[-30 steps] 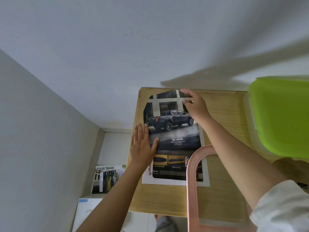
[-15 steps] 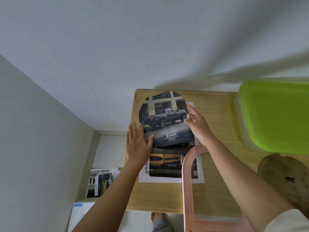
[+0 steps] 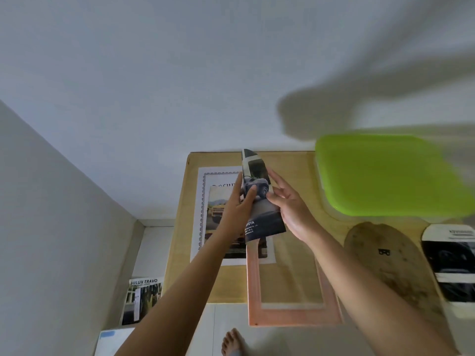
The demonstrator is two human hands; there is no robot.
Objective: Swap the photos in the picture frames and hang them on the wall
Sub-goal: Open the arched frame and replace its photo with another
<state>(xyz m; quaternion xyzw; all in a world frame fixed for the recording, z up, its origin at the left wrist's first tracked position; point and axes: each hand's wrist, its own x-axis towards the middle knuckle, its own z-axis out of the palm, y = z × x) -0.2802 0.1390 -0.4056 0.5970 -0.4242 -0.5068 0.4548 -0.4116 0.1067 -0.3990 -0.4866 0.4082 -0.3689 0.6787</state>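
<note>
An arch-topped truck photo point(image 3: 259, 201) is lifted off the wooden table point(image 3: 290, 170) and turned almost edge-on to me. My left hand point(image 3: 237, 204) grips its left side, thumb on the picture. My right hand point(image 3: 288, 204) pinches its right edge, the other fingers spread. Below them a pink arch-shaped frame point(image 3: 290, 317) lies flat, overhanging the table's near edge. A brown arched backing board point(image 3: 385, 263) and another black-and-white arched photo point(image 3: 452, 263) lie to the right.
A white bordered sheet point(image 3: 201, 201) with a yellow-truck picture on it lies on the table's left side. A green-lidded plastic box point(image 3: 385, 176) fills the back right. A brochure point(image 3: 142, 299) lies on the floor by the left wall. My bare foot point(image 3: 232, 343) shows below.
The truck photo, flat on the sheet a second ago, has been lifted and turned on edge between both hands. The picture beneath it is uncovered. My view has shifted down and right.
</note>
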